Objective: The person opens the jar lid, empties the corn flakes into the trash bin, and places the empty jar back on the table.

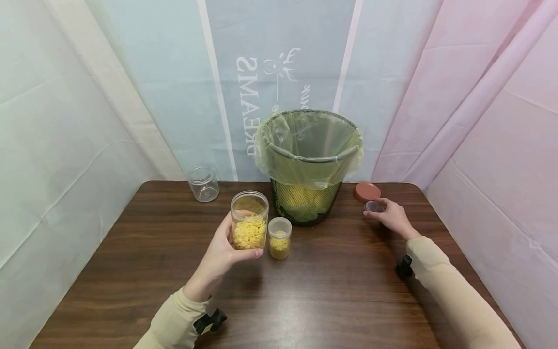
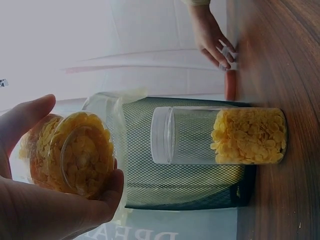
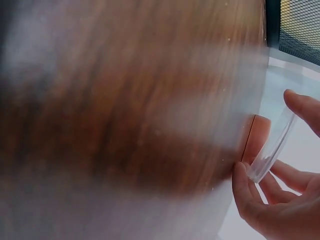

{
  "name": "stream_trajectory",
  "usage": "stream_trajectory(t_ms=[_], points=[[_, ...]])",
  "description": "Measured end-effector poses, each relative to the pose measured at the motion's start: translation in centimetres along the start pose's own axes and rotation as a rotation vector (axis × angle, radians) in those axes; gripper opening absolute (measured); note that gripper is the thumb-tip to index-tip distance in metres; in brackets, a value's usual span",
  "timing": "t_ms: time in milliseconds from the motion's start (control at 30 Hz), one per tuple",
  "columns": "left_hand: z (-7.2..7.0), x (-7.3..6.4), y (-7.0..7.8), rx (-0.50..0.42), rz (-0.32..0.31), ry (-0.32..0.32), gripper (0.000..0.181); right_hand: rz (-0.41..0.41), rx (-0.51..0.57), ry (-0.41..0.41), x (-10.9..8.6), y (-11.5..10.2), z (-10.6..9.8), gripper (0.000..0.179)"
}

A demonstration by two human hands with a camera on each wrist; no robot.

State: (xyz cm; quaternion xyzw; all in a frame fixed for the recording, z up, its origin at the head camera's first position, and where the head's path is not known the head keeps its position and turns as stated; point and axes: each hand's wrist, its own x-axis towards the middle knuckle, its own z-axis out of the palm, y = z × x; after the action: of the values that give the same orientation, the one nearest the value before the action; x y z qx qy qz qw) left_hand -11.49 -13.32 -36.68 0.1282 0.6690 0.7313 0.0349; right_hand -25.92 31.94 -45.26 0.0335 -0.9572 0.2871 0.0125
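My left hand (image 1: 220, 254) holds a clear open-topped jar (image 1: 250, 232), raised above the table and part filled with yellow flakes. Thumb and fingers wrap its sides; in the left wrist view its base faces the camera. Just right of it a smaller clear jar (image 2: 250, 136) with similar flakes stands upright, a translucent lid (image 2: 161, 135) on top. Over at the right my right hand (image 1: 395, 220) pinches a clear round lid (image 3: 274, 150) by its edge. Close behind that lid lies a reddish lid (image 1: 367, 191) on the table.
A black mesh bin (image 1: 307, 198) with a yellowish liner bag (image 1: 301, 169) stands at the back middle, yellow contents showing through. An empty clear jar (image 1: 204, 185) stands at the back left. Fabric walls (image 1: 170, 87) surround the brown wooden table (image 1: 331, 291) at the back and sides.
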Motion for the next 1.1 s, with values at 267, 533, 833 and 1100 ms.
stream_trajectory(t_ms=[267,533,833,1100], points=[[-0.06,-0.02,-0.01,0.01,0.01,-0.003,0.076,-0.031,-0.04,0.022,0.29,0.04,0.08,0.075],[0.04,-0.12,-0.14,0.009,0.007,-0.001,0.076,-0.06,-0.117,0.061,0.47,0.01,0.31,0.073],[0.09,-0.14,-0.21,0.001,0.009,-0.002,0.078,-0.039,-0.154,0.09,0.63,-0.3,0.75,0.075],[0.05,-0.16,-0.21,-0.003,0.005,-0.003,0.078,-0.013,-0.185,0.082,0.69,-0.67,0.81,0.075]])
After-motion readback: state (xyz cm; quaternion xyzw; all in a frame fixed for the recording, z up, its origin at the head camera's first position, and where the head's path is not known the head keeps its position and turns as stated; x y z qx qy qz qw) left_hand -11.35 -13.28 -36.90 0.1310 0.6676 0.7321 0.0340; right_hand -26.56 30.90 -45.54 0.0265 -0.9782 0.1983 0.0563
